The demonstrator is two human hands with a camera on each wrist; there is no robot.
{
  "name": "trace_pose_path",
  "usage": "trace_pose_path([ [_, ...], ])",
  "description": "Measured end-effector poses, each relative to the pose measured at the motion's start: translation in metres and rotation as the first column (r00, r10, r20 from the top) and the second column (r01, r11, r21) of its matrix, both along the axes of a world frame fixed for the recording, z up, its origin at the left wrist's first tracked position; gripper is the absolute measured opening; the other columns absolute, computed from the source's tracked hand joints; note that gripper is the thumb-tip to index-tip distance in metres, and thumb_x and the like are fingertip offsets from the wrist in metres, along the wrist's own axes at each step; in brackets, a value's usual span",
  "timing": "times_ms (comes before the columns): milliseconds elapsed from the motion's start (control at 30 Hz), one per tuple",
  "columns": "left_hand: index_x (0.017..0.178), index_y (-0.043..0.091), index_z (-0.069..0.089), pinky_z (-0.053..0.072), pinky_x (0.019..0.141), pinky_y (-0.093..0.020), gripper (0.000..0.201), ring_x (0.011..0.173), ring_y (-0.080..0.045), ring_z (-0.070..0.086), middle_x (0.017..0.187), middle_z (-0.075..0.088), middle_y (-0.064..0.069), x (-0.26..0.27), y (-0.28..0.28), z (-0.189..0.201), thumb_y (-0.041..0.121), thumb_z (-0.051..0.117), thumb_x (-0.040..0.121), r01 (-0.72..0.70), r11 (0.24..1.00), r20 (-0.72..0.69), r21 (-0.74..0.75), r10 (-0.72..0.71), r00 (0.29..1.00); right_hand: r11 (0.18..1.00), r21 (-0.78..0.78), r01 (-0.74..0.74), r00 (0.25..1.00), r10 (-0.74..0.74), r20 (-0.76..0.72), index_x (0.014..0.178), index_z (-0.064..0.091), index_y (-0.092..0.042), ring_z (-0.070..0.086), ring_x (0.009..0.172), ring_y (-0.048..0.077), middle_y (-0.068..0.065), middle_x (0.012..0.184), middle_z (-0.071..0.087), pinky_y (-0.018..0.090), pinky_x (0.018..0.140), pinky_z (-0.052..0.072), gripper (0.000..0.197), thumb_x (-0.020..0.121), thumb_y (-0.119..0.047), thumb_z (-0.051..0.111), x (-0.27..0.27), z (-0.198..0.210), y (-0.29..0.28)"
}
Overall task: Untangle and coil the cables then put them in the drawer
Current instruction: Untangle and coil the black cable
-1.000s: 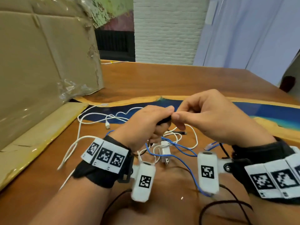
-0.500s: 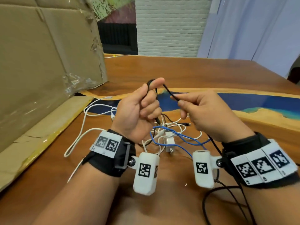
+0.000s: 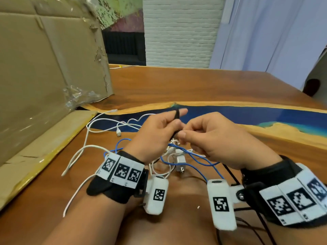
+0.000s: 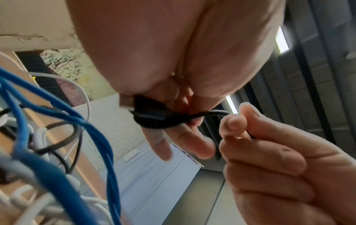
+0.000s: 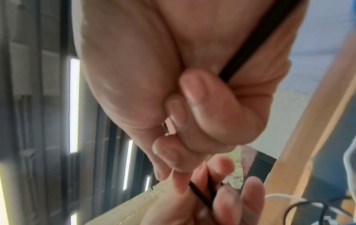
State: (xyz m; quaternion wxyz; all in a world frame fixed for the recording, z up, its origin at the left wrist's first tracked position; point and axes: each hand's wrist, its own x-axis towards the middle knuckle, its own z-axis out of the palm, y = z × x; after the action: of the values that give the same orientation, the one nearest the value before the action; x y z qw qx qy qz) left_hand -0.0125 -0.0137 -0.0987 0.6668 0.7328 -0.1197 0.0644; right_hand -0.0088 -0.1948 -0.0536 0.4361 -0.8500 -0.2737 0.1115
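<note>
Left hand: our left hand (image 3: 155,133) is raised above the table, wrist toward us. Two fingers reach forward and the black cable (image 3: 177,114) is looped round them; the thumb presses the loops against them. From the left wrist view the wraps (image 4: 154,120) sit at the base of those fingers, which stay nearly straight.

Right hand: our right hand (image 3: 212,138) is level with the left, just beside it, knuckles up. Its fingers are curled in and the thumb and forefinger pinch the black cable right next to the left hand's loops. The right wrist view shows the cable (image 5: 248,51) running down across the palm under the curled fingers (image 5: 202,103).

Black cable: it is off the table between our two hands, part wound on the left fingers; the rest trails down past the right wrist to the table edge near us (image 3: 261,218).

Other cables: a blue cable (image 3: 191,156) and white cables (image 3: 109,131) lie tangled on the wooden table (image 3: 177,85) under our hands, with a white charger plug (image 3: 180,161) among them.

Surroundings: a cardboard box (image 3: 44,64) stands at our left, touching the table.

Drawer: we cannot see it in any view.
</note>
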Motion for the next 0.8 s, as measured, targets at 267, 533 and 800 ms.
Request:
trace_pose_path([
  [267,0.063,0.017,0.069,0.029,0.043,-0.025,0.047,0.044,-0.015,0.019,0.049,0.023,0.001,-0.011,0.008,0.008,0.036,0.047,0.101,0.234,0.972,-0.143,0.001,-0.231,0.962,0.999,0.049,-0.021,0.999,0.019,0.040,0.076,0.073,-0.006,0.041,0.036,0.003,-0.012,0.043,0.049,0.007,0.042,0.030,0.028,0.096,-0.025,0.070,0.007,0.005,-0.007],
  [533,0.074,0.008,0.074,0.017,0.043,-0.022,0.041,0.046,-0.013,0.013,0.053,0.018,0.001,-0.007,0.026,0.011,0.036,0.052,0.093,0.223,0.975,-0.158,-0.007,-0.221,0.962,0.998,-0.016,0.066,0.968,-0.060,0.243,0.088,0.081,-0.032,0.062,0.067,0.024,0.000,0.073,0.073,0.037,0.064,0.050,0.010,0.093,-0.028,0.073,0.020,0.014,-0.011],
  [800,0.120,0.000,0.068,0.021,0.042,-0.020,0.042,0.041,-0.003,0.020,0.055,0.025,0.008,-0.012,0.017,0.016,0.024,0.038,0.102,0.332,0.681,0.051,-0.653,-0.397,0.916,0.969,0.028,0.245,0.926,-0.242,0.289,0.119,0.076,-0.027,0.049,0.045,-0.003,-0.005,0.067,0.067,0.011,0.046,0.034,0.024,0.103,-0.021,0.059,0.022,-0.006,0.005],
])
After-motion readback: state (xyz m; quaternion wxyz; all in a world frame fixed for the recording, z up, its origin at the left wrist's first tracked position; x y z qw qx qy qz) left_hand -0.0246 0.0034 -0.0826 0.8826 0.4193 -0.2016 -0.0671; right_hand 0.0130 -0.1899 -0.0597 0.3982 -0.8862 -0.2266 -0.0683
